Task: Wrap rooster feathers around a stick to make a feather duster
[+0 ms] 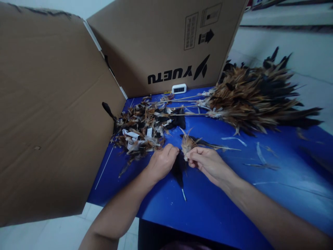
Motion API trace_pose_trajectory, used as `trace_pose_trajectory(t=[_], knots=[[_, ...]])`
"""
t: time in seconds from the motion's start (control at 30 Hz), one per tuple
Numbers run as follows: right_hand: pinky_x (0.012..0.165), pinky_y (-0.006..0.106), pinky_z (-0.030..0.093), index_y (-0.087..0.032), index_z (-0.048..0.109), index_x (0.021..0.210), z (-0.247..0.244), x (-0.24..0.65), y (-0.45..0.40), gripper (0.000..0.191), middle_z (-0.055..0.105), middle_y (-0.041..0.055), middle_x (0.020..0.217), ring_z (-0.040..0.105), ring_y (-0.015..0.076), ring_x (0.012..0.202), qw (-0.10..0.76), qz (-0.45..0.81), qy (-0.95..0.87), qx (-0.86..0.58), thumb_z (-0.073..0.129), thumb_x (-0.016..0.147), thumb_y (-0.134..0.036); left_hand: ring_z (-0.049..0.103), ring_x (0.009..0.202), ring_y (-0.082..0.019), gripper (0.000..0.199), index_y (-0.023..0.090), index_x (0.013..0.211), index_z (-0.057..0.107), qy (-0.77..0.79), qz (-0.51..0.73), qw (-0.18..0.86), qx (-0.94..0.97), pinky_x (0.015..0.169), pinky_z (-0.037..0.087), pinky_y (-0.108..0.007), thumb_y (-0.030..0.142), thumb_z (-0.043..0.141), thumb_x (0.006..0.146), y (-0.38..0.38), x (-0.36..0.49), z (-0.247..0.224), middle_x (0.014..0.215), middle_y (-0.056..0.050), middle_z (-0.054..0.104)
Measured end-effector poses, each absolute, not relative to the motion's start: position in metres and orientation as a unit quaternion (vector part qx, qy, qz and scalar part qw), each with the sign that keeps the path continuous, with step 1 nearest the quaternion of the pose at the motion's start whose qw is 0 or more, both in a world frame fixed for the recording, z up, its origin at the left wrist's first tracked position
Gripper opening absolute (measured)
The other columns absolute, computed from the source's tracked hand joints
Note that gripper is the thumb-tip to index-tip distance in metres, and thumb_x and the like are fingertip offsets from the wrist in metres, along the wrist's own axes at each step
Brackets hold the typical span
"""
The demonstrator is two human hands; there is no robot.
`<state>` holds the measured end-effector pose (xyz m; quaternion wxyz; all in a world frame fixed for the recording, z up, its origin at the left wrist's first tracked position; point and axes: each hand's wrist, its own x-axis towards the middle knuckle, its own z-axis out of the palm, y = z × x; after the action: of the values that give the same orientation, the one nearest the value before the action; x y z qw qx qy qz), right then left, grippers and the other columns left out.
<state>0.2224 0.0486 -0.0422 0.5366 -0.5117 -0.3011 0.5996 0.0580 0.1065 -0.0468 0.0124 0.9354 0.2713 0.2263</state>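
My right hand [205, 161] pinches a small bunch of brown and tan feathers [187, 143] by its pale bound base, tips pointing away from me. Just to its left, my left hand [164, 160] is closed, thumb and fingertips together. What those fingers hold, if anything, is too small to make out. A black feather [178, 172] with a white quill lies below and beside the left fingertips; I cannot tell whether they touch it. Beyond the left hand spreads a loose heap of brown, black and white feathers [145, 121] with white strips among them.
Several feather dusters [244, 97] on thin sticks lie at the right back of the blue table [197, 208]. Cardboard panels [47, 111] stand at the left and back. A small white digital device [179, 89] sits by the back panel. Loose feathers and clear strips [260, 152] lie right.
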Motion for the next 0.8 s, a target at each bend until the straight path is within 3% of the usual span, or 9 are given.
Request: trace_pose_trajectory(t=[0.17,0.27,0.37,0.47,0.57,0.7,0.8], knots=[[0.051,0.025,0.033,-0.017,0.055,0.052,-0.045,0.224,0.048,0.017,0.054,-0.0019,0.050,0.046,0.0083,0.049,0.531,0.612,-0.292,-0.508,0.069,0.059,-0.024,0.056,0.074,-0.013,0.012,0.017,0.083,0.054,0.304,0.309,0.166,0.885,0.067,0.047,-0.024,0.020,0.043,0.090,0.102,0.064,-0.041,0.078,-0.003,0.055],[0.051,0.025,0.032,-0.016,0.056,0.053,-0.044,0.224,0.049,0.017,0.054,-0.0021,0.050,0.046,0.0080,0.049,0.527,0.621,-0.291,-0.501,0.069,0.060,-0.024,0.051,0.055,-0.006,0.013,0.017,0.080,0.051,0.322,0.356,0.332,0.812,0.051,0.044,-0.019,0.024,0.046,0.089,0.098,0.069,-0.041,0.081,-0.001,0.051],[0.050,0.025,0.032,-0.016,0.056,0.053,-0.043,0.223,0.049,0.017,0.054,-0.0023,0.050,0.046,0.0080,0.048,0.526,0.628,-0.292,-0.493,0.070,0.060,-0.024,0.042,0.039,0.000,0.016,0.016,0.080,0.049,0.316,0.376,0.502,0.712,0.033,0.034,-0.015,0.031,0.049,0.087,0.095,0.074,-0.044,0.087,-0.001,0.049],[0.050,0.025,0.032,-0.016,0.057,0.053,-0.042,0.223,0.048,0.017,0.054,-0.0024,0.050,0.046,0.0079,0.048,0.526,0.633,-0.286,-0.490,0.070,0.060,-0.024,0.039,0.033,0.000,0.020,0.017,0.082,0.047,0.298,0.375,0.616,0.625,0.027,0.030,-0.014,0.035,0.052,0.085,0.093,0.078,-0.048,0.075,0.003,0.052],[0.050,0.024,0.032,-0.016,0.058,0.054,-0.043,0.222,0.048,0.014,0.054,-0.0026,0.050,0.046,0.0077,0.048,0.527,0.636,-0.284,-0.487,0.069,0.060,-0.022,0.039,0.031,-0.001,0.021,0.017,0.082,0.047,0.277,0.374,0.666,0.583,0.027,0.029,-0.013,0.036,0.054,0.084,0.092,0.080,-0.051,0.065,0.005,0.053],[0.051,0.024,0.033,-0.016,0.058,0.056,-0.043,0.223,0.048,0.011,0.055,-0.0024,0.051,0.045,0.0075,0.048,0.523,0.641,-0.287,-0.484,0.067,0.062,-0.020,0.053,0.040,-0.005,0.023,0.017,0.083,0.046,0.272,0.379,0.674,0.573,0.035,0.041,-0.017,0.038,0.056,0.082,0.092,0.082,-0.052,0.076,0.001,0.059],[0.052,0.025,0.035,-0.016,0.057,0.056,-0.042,0.223,0.048,0.014,0.056,-0.0013,0.052,0.046,0.0084,0.050,0.519,0.648,-0.290,-0.475,0.067,0.064,-0.023,0.055,0.046,-0.007,0.024,0.017,0.083,0.046,0.288,0.389,0.646,0.591,0.039,0.043,-0.018,0.039,0.055,0.083,0.092,0.082,-0.051,0.074,0.001,0.059]])
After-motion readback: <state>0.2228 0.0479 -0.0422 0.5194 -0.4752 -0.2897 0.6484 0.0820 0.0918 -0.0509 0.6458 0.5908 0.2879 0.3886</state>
